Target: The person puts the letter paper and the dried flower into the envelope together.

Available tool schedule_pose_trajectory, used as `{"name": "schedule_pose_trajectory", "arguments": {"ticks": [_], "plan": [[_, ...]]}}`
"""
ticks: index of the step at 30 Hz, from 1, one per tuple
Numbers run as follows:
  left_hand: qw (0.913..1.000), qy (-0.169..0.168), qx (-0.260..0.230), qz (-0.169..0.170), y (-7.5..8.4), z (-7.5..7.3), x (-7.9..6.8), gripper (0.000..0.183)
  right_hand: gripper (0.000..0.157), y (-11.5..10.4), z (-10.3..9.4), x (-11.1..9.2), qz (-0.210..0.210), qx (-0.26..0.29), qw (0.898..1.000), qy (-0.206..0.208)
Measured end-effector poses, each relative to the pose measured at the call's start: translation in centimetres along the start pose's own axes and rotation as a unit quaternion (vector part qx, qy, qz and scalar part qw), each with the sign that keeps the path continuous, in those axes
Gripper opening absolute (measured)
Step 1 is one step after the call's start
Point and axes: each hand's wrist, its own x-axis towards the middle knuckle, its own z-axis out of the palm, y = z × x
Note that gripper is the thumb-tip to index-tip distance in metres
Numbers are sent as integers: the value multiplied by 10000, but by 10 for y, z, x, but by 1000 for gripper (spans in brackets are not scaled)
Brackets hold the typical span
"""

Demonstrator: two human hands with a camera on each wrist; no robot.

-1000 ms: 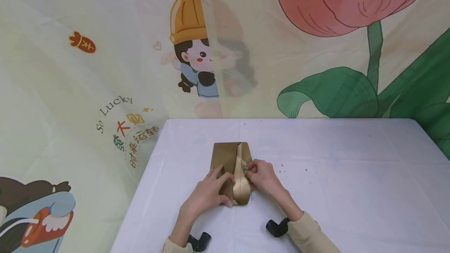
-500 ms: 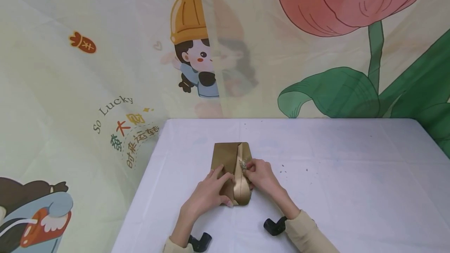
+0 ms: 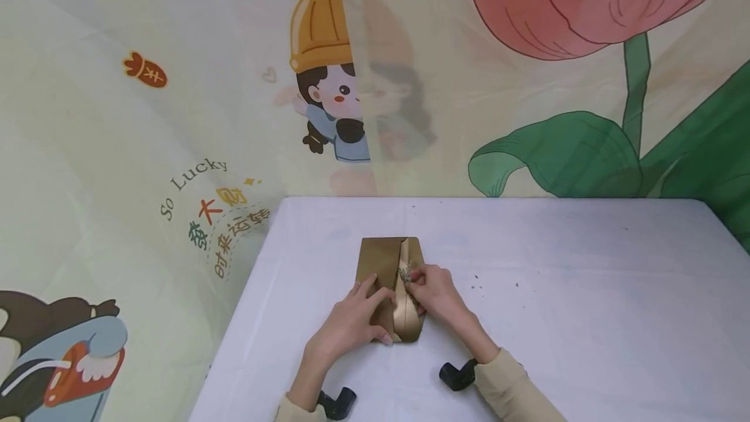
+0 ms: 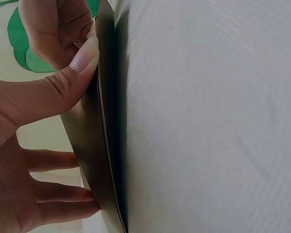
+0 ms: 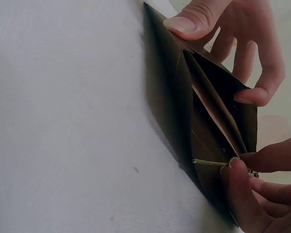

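Note:
A brown-gold paper envelope [image 3: 377, 256] lies on the table, its long mouth gaping on the right side. My left hand [image 3: 351, 321] grips it, thumb at the near edge and fingers spread over the face. In the right wrist view, the left index finger [image 5: 252, 96] hooks over the edge of the mouth. My right hand [image 3: 436, 292] pinches a small dried flower sprig [image 3: 404, 273] between thumb and fingertips. Its pale stem [image 5: 208, 162] lies across the envelope's opening, and its greyish-green head is mostly hidden by the fingers in the right wrist view.
White cloth covers the table [image 3: 556, 318]. Several dark plant crumbs [image 3: 476, 277] are scattered right of the envelope. Black wrist-worn pieces [image 3: 457, 376] sit close above the cloth at both wrists. A printed curtain [image 3: 410, 83] hangs behind the table.
My right hand has edged slightly left over the envelope with the sprig. The stem that showed below the right hand is now hidden in the head view. My left hand keeps its place.

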Motion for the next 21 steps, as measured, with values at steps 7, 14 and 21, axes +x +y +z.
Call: {"name": "schedule_pose_trajectory", "arguments": {"ticks": [7,14,21], "plan": [[10000,-11,2,-1,-1,0,0,60,13,0,2,3,12,-38,10000,17],[10000,-27,45,21,-2,0,0,61,13,-3,2,4,-11,-52,10000,1],[10000,-30,9,17,-1,-1,0,61,15,-6,4,6,1,-136,9999,-51]]}}
